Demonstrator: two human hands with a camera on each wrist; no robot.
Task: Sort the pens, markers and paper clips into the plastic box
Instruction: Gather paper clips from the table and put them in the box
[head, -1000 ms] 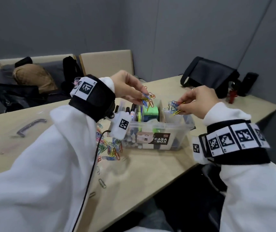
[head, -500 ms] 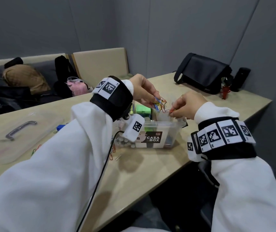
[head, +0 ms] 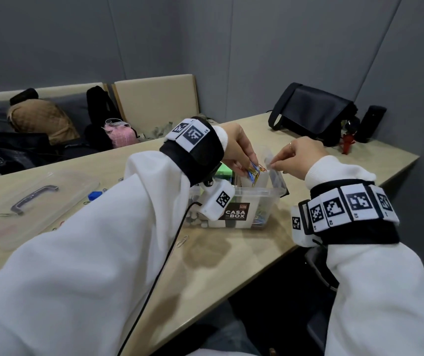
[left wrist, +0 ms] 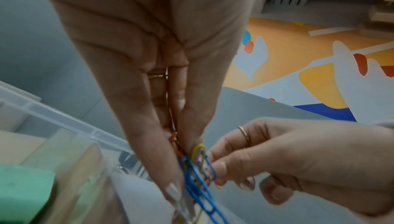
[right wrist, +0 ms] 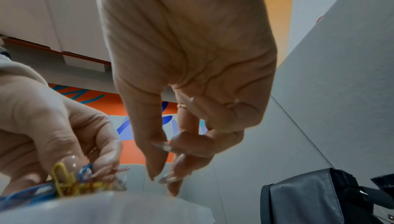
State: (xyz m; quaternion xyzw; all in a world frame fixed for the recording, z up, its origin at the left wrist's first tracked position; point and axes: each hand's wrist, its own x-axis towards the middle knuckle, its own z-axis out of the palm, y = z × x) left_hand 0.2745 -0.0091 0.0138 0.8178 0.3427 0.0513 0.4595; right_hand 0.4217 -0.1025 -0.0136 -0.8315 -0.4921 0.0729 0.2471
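My left hand (head: 247, 160) pinches a tangled bunch of blue, yellow and red paper clips (head: 254, 172) between thumb and fingers, low over the right end of the clear plastic box (head: 257, 199). The left wrist view shows the paper clips (left wrist: 198, 177) hanging into a translucent insert (head: 262, 178). My right hand (head: 276, 163) is just right of the bunch, its fingertips pinched at the insert's rim. In the right wrist view its fingers (right wrist: 168, 180) hold no clips. Markers stand in the box's left part, mostly hidden by my left wrist.
A green block (head: 225, 170) sits in the box. The clear lid (head: 33, 199) lies at the left, with a small blue item (head: 94, 194) and a loose clip (head: 182, 241) on the table. A black bag (head: 313, 114) is at the back right. The table edge runs close below the box.
The right hand no longer holds its clips. The left hand has come down with its bunch from above the box into the insert. The head view has shifted left.
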